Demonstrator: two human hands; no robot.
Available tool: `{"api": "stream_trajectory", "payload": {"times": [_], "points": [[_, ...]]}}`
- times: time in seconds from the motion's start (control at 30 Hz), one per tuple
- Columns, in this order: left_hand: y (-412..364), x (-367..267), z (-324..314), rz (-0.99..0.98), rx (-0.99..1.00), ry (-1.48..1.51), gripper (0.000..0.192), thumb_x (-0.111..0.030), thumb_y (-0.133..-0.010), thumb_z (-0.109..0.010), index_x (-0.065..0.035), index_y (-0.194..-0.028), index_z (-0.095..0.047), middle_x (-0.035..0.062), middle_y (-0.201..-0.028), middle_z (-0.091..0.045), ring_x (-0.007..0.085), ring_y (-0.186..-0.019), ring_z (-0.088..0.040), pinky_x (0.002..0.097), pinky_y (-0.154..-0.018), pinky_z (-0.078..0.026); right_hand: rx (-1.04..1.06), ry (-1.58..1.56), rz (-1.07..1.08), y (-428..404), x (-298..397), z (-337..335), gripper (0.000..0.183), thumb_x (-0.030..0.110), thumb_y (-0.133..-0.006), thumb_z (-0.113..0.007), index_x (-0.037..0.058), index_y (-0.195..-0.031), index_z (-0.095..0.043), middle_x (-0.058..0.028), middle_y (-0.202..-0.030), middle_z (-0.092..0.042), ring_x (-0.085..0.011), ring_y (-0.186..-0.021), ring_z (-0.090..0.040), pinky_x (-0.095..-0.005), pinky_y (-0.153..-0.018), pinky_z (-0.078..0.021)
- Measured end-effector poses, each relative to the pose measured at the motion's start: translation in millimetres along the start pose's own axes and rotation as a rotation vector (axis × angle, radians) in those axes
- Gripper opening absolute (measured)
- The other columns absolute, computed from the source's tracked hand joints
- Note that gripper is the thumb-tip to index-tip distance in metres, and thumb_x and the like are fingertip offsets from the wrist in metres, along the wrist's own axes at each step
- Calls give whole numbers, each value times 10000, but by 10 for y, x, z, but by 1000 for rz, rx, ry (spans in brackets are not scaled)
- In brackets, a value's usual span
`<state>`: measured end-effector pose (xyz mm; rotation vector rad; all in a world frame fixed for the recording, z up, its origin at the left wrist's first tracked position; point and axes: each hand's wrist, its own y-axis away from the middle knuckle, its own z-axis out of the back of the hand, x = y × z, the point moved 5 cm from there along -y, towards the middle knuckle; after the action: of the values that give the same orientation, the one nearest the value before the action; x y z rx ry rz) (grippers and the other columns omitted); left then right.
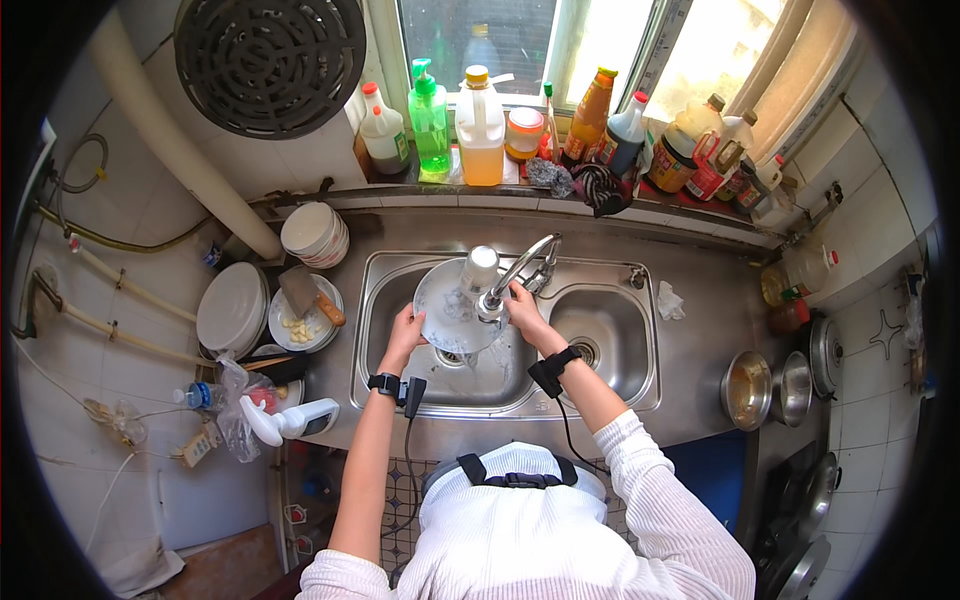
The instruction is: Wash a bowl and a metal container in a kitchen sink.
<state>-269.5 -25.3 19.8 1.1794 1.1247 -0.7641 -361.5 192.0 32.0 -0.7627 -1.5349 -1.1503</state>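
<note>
A white plate with a bluish floral pattern [442, 315] is held tilted over the larger left basin [420, 382] of a steel double sink. My left hand [406, 334] grips its left rim, thumb on the upper face. At the opposite rim, my right hand [527, 315] holds on, partly hidden behind the faucet. The curved chrome faucet [517, 266] reaches over the plate, with a white cylindrical filter-like attachment [480, 268] at its outlet. Water appears to run off the plate's lower edge towards the drain.
Left of the sink stand stacked bowls [311, 229], plates [232, 307], a cleaver [304, 294] on a plate with garlic cloves, and a white spray bottle [292, 420]. Several bottles, including green soap [430, 127], line the sill. Metal bowls [746, 390] are at right.
</note>
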Motion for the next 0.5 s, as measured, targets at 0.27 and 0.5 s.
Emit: {"api": "stream_trajectory", "payload": {"times": [0.27, 0.5], "points": [[-13, 21, 4, -21, -2, -9, 179, -113, -888, -435, -37, -1033, -505, 68, -869, -591, 141, -740, -606, 292, -587, -546, -16, -43, 3, -38, -62, 0, 256, 16, -809, -407, 64, -1039, -508, -31, -822, -552, -92, -712, -503, -237, -617, -396], [20, 50, -2, 12, 0, -55, 216, -125, -887, -437, -48, -1081, -495, 67, -911, -588, 144, -776, -608, 289, -606, -545, -30, -14, -11, -24, -99, 23, 260, 16, -796, -415, 59, -1032, -515, -31, -832, -561, -87, -716, -507, -231, -624, -397]]}}
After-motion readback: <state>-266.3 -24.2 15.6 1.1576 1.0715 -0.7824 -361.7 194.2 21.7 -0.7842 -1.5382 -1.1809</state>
